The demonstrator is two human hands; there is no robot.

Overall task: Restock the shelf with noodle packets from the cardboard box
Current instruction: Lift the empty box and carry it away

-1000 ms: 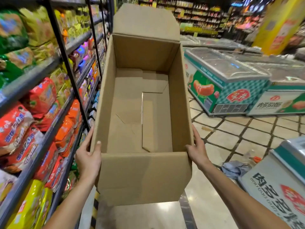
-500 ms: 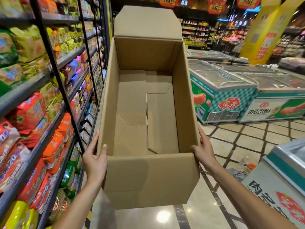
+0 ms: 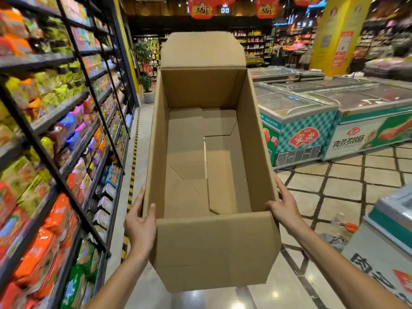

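The cardboard box (image 3: 214, 248) is held up in front of me, open at the top, with nothing inside and only its folded bottom flaps showing. My left hand (image 3: 139, 221) presses flat against its left wall, fingers straight and thumb at the near corner. On the opposite wall my right hand (image 3: 285, 208) presses the same way. The shelf (image 3: 55, 112) runs along the left, packed with noodle packets (image 3: 53, 221) in orange, red, green and yellow wrappers.
Chest freezers (image 3: 298, 128) line the right side of the aisle, and another freezer (image 3: 392, 219) stands close at the near right. An orange-handled tool (image 3: 347, 226) and a grey cloth lie on the tiled floor. A potted plant (image 3: 146, 85) stands at the shelf's far end.
The box has risen and tipped up with my view, so more of the store ahead shows. Both hands keep the same hold on its sides.
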